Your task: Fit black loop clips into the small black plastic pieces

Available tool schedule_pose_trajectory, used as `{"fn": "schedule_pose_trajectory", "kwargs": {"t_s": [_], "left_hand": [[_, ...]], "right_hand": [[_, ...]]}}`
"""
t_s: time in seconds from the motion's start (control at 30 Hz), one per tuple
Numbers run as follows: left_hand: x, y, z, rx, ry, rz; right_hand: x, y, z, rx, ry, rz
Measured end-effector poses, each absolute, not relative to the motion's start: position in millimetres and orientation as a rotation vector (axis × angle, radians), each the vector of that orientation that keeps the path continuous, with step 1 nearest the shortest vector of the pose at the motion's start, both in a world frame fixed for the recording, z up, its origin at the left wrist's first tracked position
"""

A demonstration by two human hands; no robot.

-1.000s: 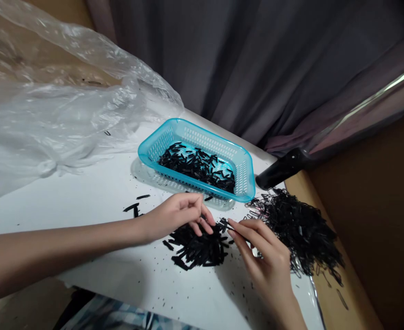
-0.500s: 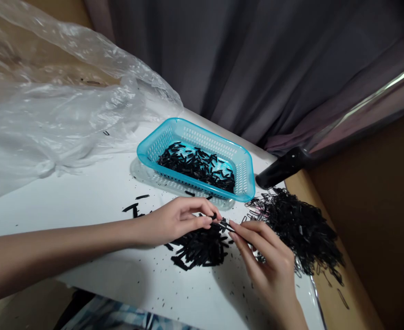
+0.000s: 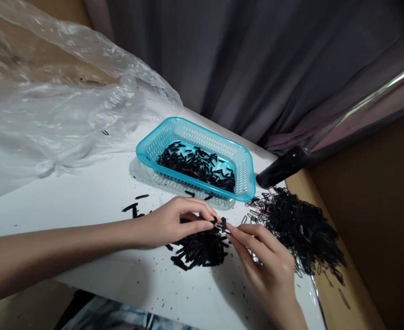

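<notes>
Bringing small black pieces [image 3: 224, 223] together, seemingly: left hand [image 3: 176, 221] and right hand [image 3: 272, 259] each pinch one above the dark pile [image 3: 202, 252]; careful lining-up looks called for.

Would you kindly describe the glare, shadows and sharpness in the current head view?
In the head view, glare glints off the crinkled clear plastic sheeting; in the head view, soft shadow lies on the flat white tabletop below the left forearm; in the head view, the small black pieces between the left hand and the right hand blend together, too dark and small to separate.
</notes>
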State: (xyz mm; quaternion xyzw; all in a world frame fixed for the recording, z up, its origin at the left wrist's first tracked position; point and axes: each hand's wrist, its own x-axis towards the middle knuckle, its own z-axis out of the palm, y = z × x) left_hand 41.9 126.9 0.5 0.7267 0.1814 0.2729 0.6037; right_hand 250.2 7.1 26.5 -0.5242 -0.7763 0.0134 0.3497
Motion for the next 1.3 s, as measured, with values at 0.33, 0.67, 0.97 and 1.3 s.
{"fn": "schedule_pose_trajectory", "kwargs": {"t_s": [0.33,0.67,0.97,1.3], "left_hand": [[41.0,127.6,0.6,1.777,0.393,0.679],[40.6,127.4,0.6,1.836,0.382,0.717],[41.4,129.4,-2.9,1.866,0.358,0.734],[42.2,130.9,-3.6,1.872,0.364,0.733]], "right_hand": [[252.2,4.9,23.1,-1.383,-2.084,-0.11],[252.1,3.9,23.0,-1.375,-2.114,-0.168],[253.1,4.8,22.9,-1.371,-2.123,-0.184],[253.9,4.4,22.4,-1.363,-2.136,-0.174]]}}
